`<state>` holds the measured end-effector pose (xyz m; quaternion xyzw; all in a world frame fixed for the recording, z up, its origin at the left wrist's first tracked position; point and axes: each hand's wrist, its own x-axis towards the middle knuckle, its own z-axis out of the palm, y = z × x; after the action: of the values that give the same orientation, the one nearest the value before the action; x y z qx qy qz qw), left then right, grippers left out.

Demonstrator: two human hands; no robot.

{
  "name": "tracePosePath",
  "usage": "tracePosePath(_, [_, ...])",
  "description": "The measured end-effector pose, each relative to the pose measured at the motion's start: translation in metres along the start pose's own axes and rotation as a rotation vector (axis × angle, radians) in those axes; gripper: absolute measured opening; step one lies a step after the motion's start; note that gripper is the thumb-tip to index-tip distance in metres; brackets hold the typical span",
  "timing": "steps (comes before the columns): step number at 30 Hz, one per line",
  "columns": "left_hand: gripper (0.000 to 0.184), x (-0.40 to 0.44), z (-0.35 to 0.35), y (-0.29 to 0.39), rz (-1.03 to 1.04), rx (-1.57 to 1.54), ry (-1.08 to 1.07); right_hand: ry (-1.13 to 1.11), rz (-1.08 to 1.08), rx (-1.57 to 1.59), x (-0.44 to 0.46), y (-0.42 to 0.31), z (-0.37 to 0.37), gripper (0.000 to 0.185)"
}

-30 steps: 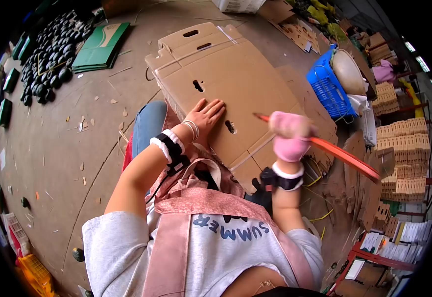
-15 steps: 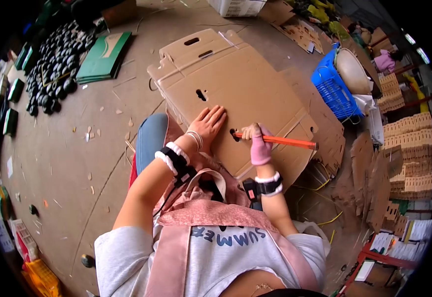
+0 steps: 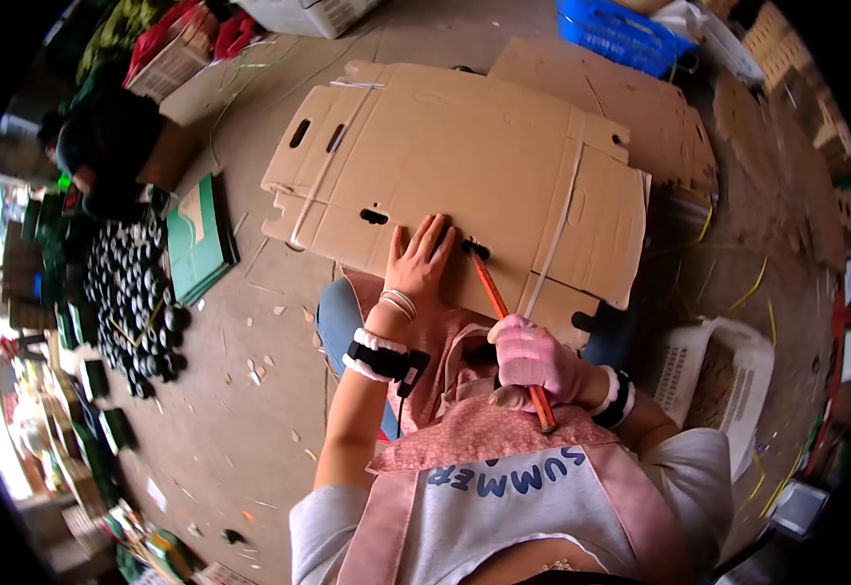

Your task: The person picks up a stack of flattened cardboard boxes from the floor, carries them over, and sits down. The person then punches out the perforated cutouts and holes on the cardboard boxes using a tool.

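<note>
A stack of flattened brown cardboard (image 3: 464, 146), bound with pale straps, lies in front of me with cut-out holes in it. My left hand (image 3: 421, 261), bare with fingers stretched and a little spread, rests flat on its near part. My right hand (image 3: 535, 363), in a pink glove with some bare fingertips showing, is wrapped round a long orange-red bar (image 3: 489, 285). The bar's far end reaches the dark hole (image 3: 476, 251) beside my left hand; its tip is hidden there. Its near end sticks out below my fist, close to my apron.
Green flat cartons (image 3: 201, 239) and a mass of dark round objects (image 3: 133, 302) are on the floor at left. A person (image 3: 109, 146) bends behind them. A white crate (image 3: 713, 375) stands at right, a blue basket (image 3: 625, 37) at the back, with more cardboard (image 3: 620, 102) behind the stack.
My view has turned to the right, so the stack appears rotated. My right hand has moved from beside the hole towards my body, and the bar has swung to point at me.
</note>
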<state>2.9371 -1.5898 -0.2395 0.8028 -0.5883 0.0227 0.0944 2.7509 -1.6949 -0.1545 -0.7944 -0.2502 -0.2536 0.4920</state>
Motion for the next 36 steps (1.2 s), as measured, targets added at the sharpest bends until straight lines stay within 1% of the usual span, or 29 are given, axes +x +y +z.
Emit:
tracePosePath(2, [0.064, 0.003, -0.01, 0.002, -0.009, -0.011, -0.057, 0.043, 0.045, -0.002, 0.004, 0.001, -0.004, 0.036])
tracePosePath(4, [0.11, 0.005, -0.005, -0.001, 0.001, 0.027, -0.051, 0.091, 0.061, 0.016, 0.009, 0.004, -0.009, 0.038])
tracePosePath(5, [0.111, 0.005, -0.002, -0.001, 0.0, 0.026, -0.044, 0.142, 0.083, 0.057, 0.013, 0.006, -0.01, 0.039])
tracePosePath(7, [0.112, 0.005, -0.001, 0.0, -0.018, 0.023, -0.023, 0.12, 0.14, 0.103, 0.024, 0.014, -0.025, 0.038])
tracePosePath(8, [0.113, 0.005, -0.003, 0.0, -0.026, -0.002, -0.05, 0.177, 0.155, 0.084, 0.032, 0.02, -0.031, 0.039])
tracePosePath(9, [0.114, 0.006, -0.01, 0.003, -0.038, -0.028, -0.074, 0.291, 0.386, 0.359, 0.033, 0.024, -0.032, 0.043])
tracePosePath(10, [0.115, 0.006, -0.015, 0.003, -0.051, -0.054, -0.098, 0.363, 0.506, 0.451, 0.042, 0.034, -0.039, 0.046])
tracePosePath(11, [0.114, 0.006, -0.014, 0.002, -0.044, -0.06, -0.083, 0.523, 0.465, 0.515, 0.057, 0.042, -0.043, 0.046])
tracePosePath(12, [0.114, 0.006, -0.012, 0.002, -0.04, -0.07, -0.065, 0.606, 0.535, 0.564, 0.069, 0.05, -0.048, 0.048])
tracePosePath(13, [0.113, 0.005, -0.01, 0.001, -0.039, -0.081, -0.045, 0.621, 0.606, 0.565, 0.083, 0.05, -0.057, 0.049])
tracePosePath(14, [0.107, 0.003, -0.001, -0.002, -0.018, -0.042, 0.005, 0.56, 0.495, 0.564, 0.091, 0.048, -0.064, 0.047])
tracePosePath(15, [0.105, 0.002, 0.007, -0.005, -0.026, -0.004, 0.03, 0.532, 0.366, 0.63, 0.102, 0.037, -0.075, 0.044])
tracePosePath(16, [0.103, 0.001, 0.013, -0.008, -0.037, 0.033, 0.053, 0.345, 0.204, 0.67, 0.116, 0.02, -0.095, 0.043])
tracePosePath(17, [0.101, 0.0, 0.017, -0.009, -0.051, 0.068, 0.076, 0.274, 0.065, 0.674, 0.122, 0.011, -0.111, 0.043])
tracePosePath(18, [0.087, 0.0, 0.014, -0.006, -0.08, 0.067, 0.077, 0.292, -0.072, 0.708, 0.133, -0.008, -0.114, 0.046])
tracePosePath(19, [0.074, 0.0, 0.007, -0.003, -0.108, 0.064, 0.076, 0.144, -0.117, 0.681, 0.13, -0.016, -0.129, 0.045])
tracePosePath(21, [0.058, -0.003, 0.005, 0.003, -0.139, 0.021, 0.071, 0.153, 0.0, 0.642, 0.112, -0.016, -0.117, 0.049])
tracePosePath(23, [0.055, -0.003, 0.013, -0.002, -0.129, 0.017, 0.099, 0.295, 0.52, 0.421, 0.048, 0.067, -0.039, 0.05])
tracePosePath(24, [0.055, -0.002, 0.021, -0.006, -0.12, 0.042, 0.121, 0.437, 0.378, 0.518, 0.041, 0.064, -0.033, 0.047])
tracePosePath(25, [0.056, 0.008, 0.02, -0.01, -0.156, 0.043, 0.153, 0.43, 0.29, 0.647, 0.036, 0.068, -0.033, 0.046])
tracePosePath(26, [0.056, 0.004, 0.016, -0.015, -0.163, 0.046, 0.142, 0.35, 0.245, 0.654, 0.036, 0.071, -0.036, 0.046])
tracePosePath(27, [0.056, -0.003, 0.017, -0.005, -0.134, 0.014, 0.115, 0.363, 0.326, 0.56, 0.045, 0.059, -0.035, 0.045])
tracePosePath(29, [0.083, -0.003, 0.013, -0.006, -0.108, 0.03, 0.077, 0.347, 0.295, 0.435, 0.071, 0.04, -0.048, 0.046])
tracePosePath(31, [0.111, -0.002, 0.011, -0.007, -0.091, 0.042, 0.047, 0.26, 0.111, 0.627, 0.101, 0.017, -0.08, 0.045])
tracePosePath(33, [0.111, -0.002, 0.009, -0.006, -0.094, 0.01, 0.031, 0.197, -0.05, 0.743, 0.119, -0.007, -0.104, 0.045])
tracePosePath(36, [0.114, 0.0, 0.006, -0.004, -0.124, -0.029, -0.001, 0.238, 0.174, 0.446, 0.114, -0.011, -0.087, 0.044])
